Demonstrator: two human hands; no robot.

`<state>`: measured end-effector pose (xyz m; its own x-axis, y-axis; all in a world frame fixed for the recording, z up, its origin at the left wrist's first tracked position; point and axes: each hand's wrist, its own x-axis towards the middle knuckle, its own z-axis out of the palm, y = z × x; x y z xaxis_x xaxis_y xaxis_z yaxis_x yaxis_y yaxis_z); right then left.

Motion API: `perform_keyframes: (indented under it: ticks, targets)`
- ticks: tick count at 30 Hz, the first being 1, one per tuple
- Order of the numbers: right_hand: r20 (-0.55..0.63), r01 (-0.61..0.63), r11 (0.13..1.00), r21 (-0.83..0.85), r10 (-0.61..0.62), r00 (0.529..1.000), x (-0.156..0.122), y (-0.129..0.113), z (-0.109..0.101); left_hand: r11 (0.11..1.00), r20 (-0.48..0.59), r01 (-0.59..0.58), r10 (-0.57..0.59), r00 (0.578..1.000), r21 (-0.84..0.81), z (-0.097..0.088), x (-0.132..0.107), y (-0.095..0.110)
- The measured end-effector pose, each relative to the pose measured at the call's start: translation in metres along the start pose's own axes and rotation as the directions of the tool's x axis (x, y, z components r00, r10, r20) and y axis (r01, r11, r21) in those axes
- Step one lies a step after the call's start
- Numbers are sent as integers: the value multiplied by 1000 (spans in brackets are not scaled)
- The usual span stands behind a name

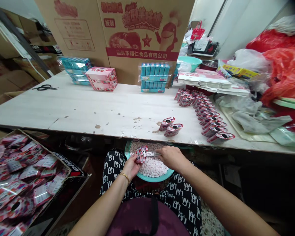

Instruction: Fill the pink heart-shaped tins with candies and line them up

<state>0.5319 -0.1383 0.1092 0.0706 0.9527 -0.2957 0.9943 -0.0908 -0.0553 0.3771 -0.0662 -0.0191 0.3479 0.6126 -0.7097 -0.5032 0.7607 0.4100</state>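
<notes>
Left hand [132, 167] grips printed packet [140, 154] over teal basin [157, 179]; right hand [170, 158] grips clear scoop [156, 154], white pellets [148, 154] at packet's opening.

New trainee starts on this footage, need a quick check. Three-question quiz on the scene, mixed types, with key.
1. Multiple choice: what does the left hand hold?
A) a blue pack
B) a pink packet
C) a red bag

2. True or false: the black scissors lie toward the right end of the white table.

3. Count: how many pink packets stand near the table's front edge, apart from the long row of packets at the right?

Key:
1. B.
2. False; the scissors lie toward the left end.
3. Two, the front pair.
</notes>
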Motion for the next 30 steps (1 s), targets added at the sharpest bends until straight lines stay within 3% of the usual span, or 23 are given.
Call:
perform_keyframes:
  ticks: [3,7,11,14,17,20,23,26,30]
  targets:
    - [-18,11,997,-79,-12,1000,-2,-9,-9,1000,-7,12,-12,1000,-9,-1,1,-1]
    - [-13,-28,999,-42,27,1000,-11,12,-1,1000,-24,3,-3,1000,-12,-6,0,5]
    - [46,-168,982,92,164,985,-13,40,49,1000,-44,-7,6,999,-24,-13,-2,18]
    - [102,-226,945,236,208,973,-3,40,96,999,-82,-18,15,996,-36,-16,-4,25]
    - [109,-234,922,307,210,971,6,37,120,999,-80,-38,36,996,-31,-19,-6,29]
    - [73,-191,873,448,178,981,3,43,110,998,-48,-69,69,996,-9,-20,-7,29]
    - [-32,-56,821,568,90,995,-6,46,78,997,-47,-72,73,996,17,-17,-7,20]
    - [-81,-3,901,434,43,996,-14,31,41,999,-36,-49,49,998,8,-9,-8,9]
    - [-68,-77,984,163,89,994,-23,9,13,999,-30,8,-9,999,-34,-1,-9,3]
